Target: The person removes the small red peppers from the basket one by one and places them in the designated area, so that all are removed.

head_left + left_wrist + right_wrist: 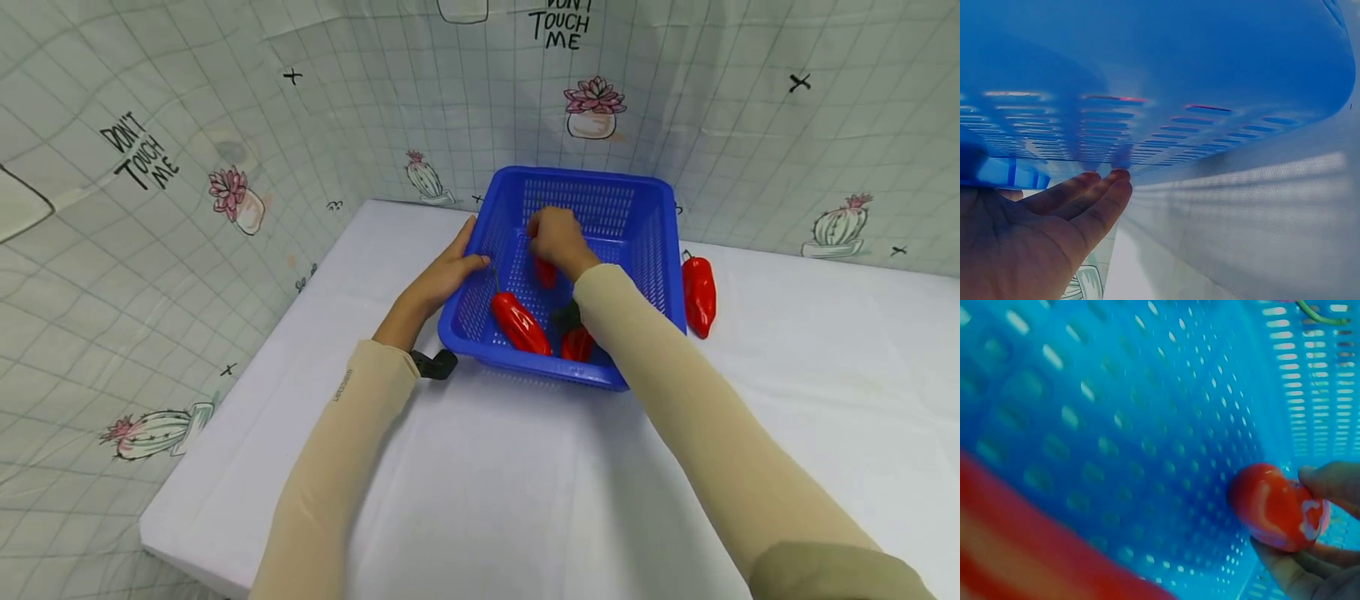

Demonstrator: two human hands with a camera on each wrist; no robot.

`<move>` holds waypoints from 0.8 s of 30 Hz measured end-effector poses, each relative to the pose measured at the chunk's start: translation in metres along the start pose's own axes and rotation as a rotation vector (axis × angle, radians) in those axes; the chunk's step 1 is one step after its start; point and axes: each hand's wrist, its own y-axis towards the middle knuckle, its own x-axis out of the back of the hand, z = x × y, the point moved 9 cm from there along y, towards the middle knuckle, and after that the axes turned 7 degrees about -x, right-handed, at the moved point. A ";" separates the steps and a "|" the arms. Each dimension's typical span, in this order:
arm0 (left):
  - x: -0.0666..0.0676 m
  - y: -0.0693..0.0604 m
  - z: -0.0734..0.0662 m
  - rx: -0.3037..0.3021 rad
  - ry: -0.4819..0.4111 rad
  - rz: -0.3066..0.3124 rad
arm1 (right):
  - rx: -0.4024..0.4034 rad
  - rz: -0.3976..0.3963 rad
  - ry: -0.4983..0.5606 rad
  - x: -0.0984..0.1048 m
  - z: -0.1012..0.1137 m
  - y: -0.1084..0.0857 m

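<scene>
Currently, right hand [558, 236] is inside the blue basket [581, 174], thumb and fingertips pinching a red pepper [546, 273]. Long axis runs from the fingers back toward the near wall; tilt uncertain, the right wrist view being nearly end-on. Left hand [441, 273] lies farther from it, fingers straight along the basket's outer left wall, thumb at the rim.

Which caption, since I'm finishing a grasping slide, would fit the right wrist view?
Right hand pinches a red pepper inside a perforated blue basket, a blurred red shape at lower left.
</scene>
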 end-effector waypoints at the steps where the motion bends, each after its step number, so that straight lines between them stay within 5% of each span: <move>1: -0.001 0.000 0.000 0.000 0.002 0.000 | 0.008 0.008 -0.015 0.001 -0.001 -0.001; 9: 0.000 -0.001 -0.001 -0.012 0.007 -0.008 | 0.083 0.076 0.013 0.021 0.005 -0.010; 24: -0.001 -0.001 -0.002 0.007 0.013 -0.012 | 0.129 0.064 0.193 0.081 -0.001 -0.036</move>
